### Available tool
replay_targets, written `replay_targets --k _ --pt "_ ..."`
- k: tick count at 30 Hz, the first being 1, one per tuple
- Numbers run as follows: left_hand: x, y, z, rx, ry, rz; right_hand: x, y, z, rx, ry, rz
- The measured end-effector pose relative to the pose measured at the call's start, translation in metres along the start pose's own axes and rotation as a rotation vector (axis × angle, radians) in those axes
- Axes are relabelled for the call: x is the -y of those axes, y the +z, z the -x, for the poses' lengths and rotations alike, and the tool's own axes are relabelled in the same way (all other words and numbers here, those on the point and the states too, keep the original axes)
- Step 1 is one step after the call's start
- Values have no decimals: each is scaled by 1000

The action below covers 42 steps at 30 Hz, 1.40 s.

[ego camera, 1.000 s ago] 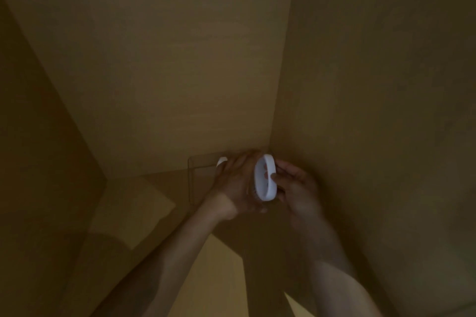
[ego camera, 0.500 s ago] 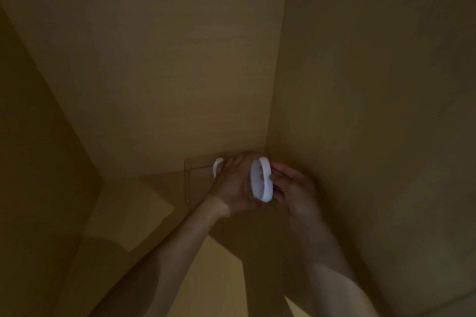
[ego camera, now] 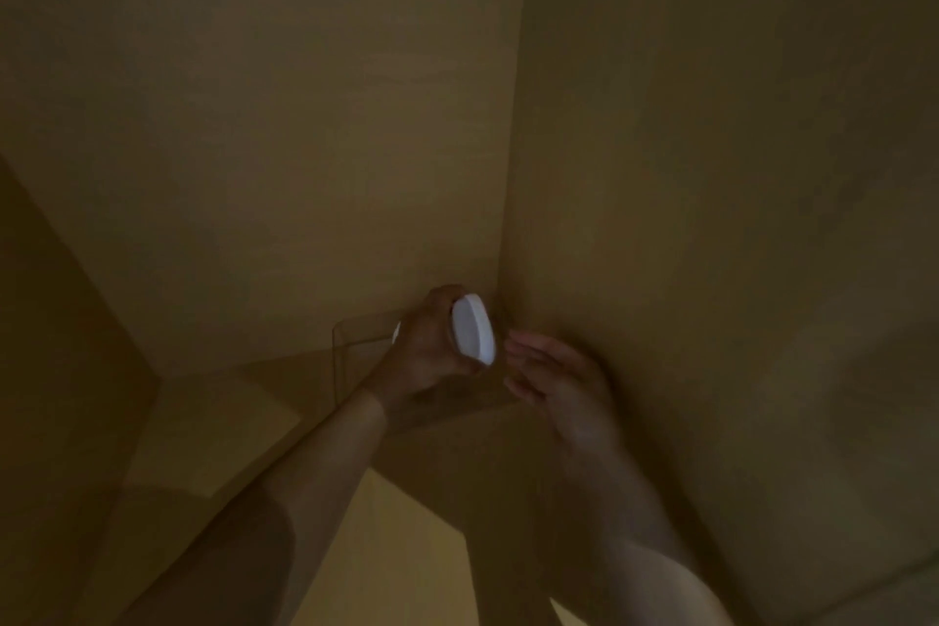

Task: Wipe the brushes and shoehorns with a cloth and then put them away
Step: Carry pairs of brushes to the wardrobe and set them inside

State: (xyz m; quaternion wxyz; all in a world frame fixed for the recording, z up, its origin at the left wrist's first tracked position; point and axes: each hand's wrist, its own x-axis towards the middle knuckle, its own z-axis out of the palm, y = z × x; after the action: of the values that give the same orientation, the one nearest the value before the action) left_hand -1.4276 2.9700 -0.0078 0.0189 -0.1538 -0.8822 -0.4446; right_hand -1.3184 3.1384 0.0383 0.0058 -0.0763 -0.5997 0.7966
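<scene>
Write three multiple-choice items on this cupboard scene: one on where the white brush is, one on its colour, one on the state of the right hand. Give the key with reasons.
1. Where is the brush?
A. In the left hand, near the back right corner of the cupboard
B. Lying on the shelf floor
C. In the right hand

2. What colour is the brush?
A. Black
B. White
C. Red

3. What state is the right hand in?
A. Gripping the brush
B. Clenched in a fist
C. Open, beside the brush

Key: 1 A, the left hand's fingers curl round it; 2 B, its oval back shows white; 3 C, its fingers are spread and hold nothing.
</scene>
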Motion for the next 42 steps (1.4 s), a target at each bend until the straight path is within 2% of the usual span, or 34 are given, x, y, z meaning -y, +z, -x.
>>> replay_targets --k 4,17,21,39,42 --pt "9 15 -29 83 -95 -96 0 -1 4 20 29 10" --pt "22 52 -71 227 -108 -374 -4 -9 11 51 99 31" --pt "24 50 -71 159 -95 -445 -7 -9 7 57 112 42" --pt "20 48 -71 132 -112 -635 -9 -1 -7 95 123 76" --pt "13 40 -68 122 -97 -595 -10 0 -7 86 114 78"
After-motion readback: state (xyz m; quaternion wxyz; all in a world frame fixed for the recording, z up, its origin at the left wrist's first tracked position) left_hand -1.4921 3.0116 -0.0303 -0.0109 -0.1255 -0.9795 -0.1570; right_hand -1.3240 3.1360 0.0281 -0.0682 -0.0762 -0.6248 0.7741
